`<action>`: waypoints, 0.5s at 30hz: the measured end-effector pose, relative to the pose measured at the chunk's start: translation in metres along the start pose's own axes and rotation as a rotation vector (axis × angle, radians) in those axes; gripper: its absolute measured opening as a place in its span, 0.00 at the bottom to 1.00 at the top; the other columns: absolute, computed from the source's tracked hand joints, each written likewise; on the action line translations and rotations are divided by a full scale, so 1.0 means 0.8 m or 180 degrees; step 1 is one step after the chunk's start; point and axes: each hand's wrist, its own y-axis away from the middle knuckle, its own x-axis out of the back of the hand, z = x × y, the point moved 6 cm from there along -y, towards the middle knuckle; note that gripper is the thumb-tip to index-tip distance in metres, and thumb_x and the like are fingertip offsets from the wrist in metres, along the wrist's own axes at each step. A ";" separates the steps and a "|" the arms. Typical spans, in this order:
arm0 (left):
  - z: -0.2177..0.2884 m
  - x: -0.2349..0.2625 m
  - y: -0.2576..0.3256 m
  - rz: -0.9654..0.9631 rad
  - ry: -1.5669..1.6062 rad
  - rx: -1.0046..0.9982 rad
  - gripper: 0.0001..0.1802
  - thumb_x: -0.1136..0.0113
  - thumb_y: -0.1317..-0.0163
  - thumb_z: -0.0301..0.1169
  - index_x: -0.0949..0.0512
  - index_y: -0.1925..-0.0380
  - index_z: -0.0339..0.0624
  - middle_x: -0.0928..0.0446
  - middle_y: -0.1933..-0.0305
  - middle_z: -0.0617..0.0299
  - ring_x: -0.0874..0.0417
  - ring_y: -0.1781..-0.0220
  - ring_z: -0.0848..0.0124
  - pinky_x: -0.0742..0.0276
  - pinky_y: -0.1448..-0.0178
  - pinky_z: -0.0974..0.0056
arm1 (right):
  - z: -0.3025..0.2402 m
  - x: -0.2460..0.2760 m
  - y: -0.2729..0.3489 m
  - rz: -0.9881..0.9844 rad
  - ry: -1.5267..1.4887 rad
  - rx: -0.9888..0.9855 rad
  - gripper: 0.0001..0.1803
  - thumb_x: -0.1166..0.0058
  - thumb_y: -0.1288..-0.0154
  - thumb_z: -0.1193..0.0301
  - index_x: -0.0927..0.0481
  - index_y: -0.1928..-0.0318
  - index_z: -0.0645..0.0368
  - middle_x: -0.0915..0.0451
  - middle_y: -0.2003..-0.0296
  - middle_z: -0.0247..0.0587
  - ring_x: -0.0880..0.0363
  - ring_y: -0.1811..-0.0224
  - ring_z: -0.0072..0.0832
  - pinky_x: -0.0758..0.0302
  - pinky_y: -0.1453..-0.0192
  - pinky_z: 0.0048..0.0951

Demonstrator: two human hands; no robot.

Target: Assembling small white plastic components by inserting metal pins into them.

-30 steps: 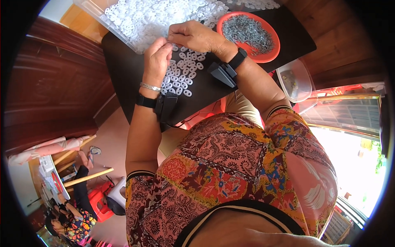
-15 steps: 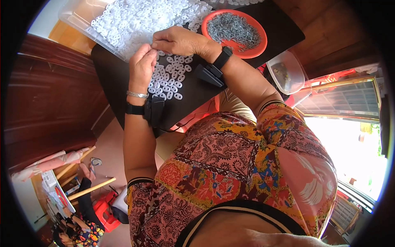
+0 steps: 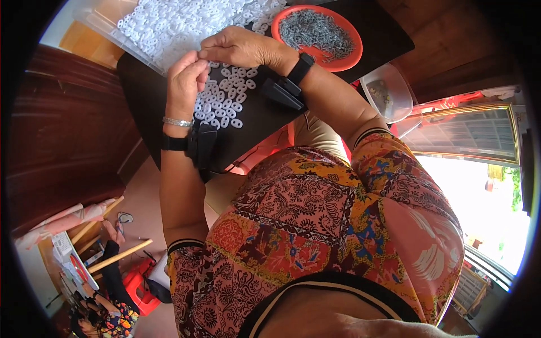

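Observation:
My left hand (image 3: 183,81) and my right hand (image 3: 238,48) meet fingertip to fingertip above the dark table. Both are closed in a pinch; whatever sits between the fingers is too small and hidden to name. Below and beside them lie loose white oval plastic pieces with two holes (image 3: 223,105). A heap of the same white pieces (image 3: 186,25) fills a clear plastic tub (image 3: 101,21) just beyond my left hand. To the right of my right hand, an orange-red plate (image 3: 356,53) carries many small thin grey metal pieces (image 3: 315,35).
The dark table (image 3: 141,90) has its near edge by my forearms. Off its right side is a clear plastic container (image 3: 398,93) with small items inside. At the lower left, a person (image 3: 112,315) sits near a red stool (image 3: 138,290) and wooden poles (image 3: 121,254).
The view has shifted slightly, so hands and table sit a little further up and left. The fingers of both hands stay pinched together.

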 end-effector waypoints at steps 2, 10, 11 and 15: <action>-0.001 0.001 -0.003 -0.0009 0.0052 -0.0051 0.10 0.51 0.39 0.33 0.28 0.77 0.42 0.34 0.82 0.72 0.39 0.82 0.85 0.43 0.79 0.78 | 0.004 -0.002 -0.002 0.0105 -0.0256 -0.0077 0.16 0.56 0.31 0.61 0.27 0.71 0.60 0.34 0.83 0.30 0.39 0.78 0.18 0.37 0.72 0.25; -0.013 0.027 -0.009 0.0475 0.0143 -0.0201 0.10 0.50 0.38 0.33 0.26 0.75 0.41 0.33 0.82 0.71 0.37 0.82 0.83 0.43 0.78 0.77 | 0.015 0.001 -0.003 0.0201 0.0242 -0.0409 0.16 0.51 0.36 0.58 0.21 0.66 0.59 0.25 0.79 0.34 0.29 0.75 0.24 0.30 0.67 0.27; -0.015 0.032 -0.010 0.0591 0.0215 -0.0194 0.10 0.51 0.38 0.33 0.26 0.73 0.40 0.33 0.81 0.71 0.37 0.81 0.82 0.43 0.77 0.77 | 0.014 0.001 -0.002 0.0041 0.0576 -0.0321 0.15 0.49 0.37 0.60 0.21 0.65 0.60 0.26 0.79 0.32 0.31 0.75 0.20 0.31 0.67 0.25; -0.016 0.034 -0.010 0.0675 0.0302 -0.0262 0.09 0.50 0.38 0.32 0.27 0.75 0.40 0.33 0.82 0.70 0.37 0.83 0.82 0.44 0.79 0.76 | 0.010 -0.020 0.006 -0.0682 0.0198 -0.0149 0.11 0.44 0.42 0.65 0.21 0.66 0.61 0.21 0.76 0.35 0.26 0.73 0.22 0.29 0.66 0.24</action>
